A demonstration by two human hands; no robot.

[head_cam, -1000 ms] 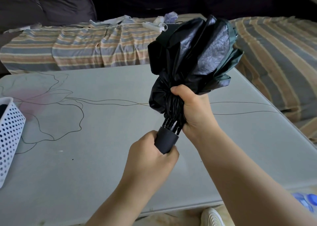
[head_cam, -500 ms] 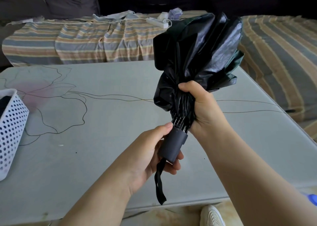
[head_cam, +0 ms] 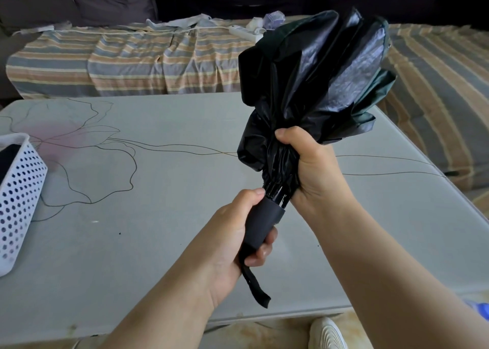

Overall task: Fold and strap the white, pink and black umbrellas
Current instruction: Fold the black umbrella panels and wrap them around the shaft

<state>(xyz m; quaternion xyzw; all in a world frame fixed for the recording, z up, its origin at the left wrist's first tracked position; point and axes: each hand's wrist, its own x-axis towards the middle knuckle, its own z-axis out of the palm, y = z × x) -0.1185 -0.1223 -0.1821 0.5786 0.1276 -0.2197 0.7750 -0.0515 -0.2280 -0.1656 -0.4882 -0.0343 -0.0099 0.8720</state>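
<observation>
A collapsed black umbrella [head_cam: 312, 84] is held upright above the table, its canopy loose and bunched in wide folds. My left hand [head_cam: 232, 232] grips its dark grey handle [head_cam: 262, 224] from below, and a black wrist strap [head_cam: 256, 287] hangs under that hand. My right hand [head_cam: 309, 168] squeezes the gathered canopy and rib ends just above the handle. No white or pink umbrella is in view.
A grey table [head_cam: 132, 229] with a drawn flower outline lies beneath my hands. A white perforated basket [head_cam: 18, 203] stands at its left edge with something dark inside. A striped bed [head_cam: 119, 60] runs behind and to the right, with a white power strip [head_cam: 246, 32] on it.
My left hand first gripped the handle from above, then loosened and turned under it, and now grips it again lower down. The wrist strap came into view, hanging free.
</observation>
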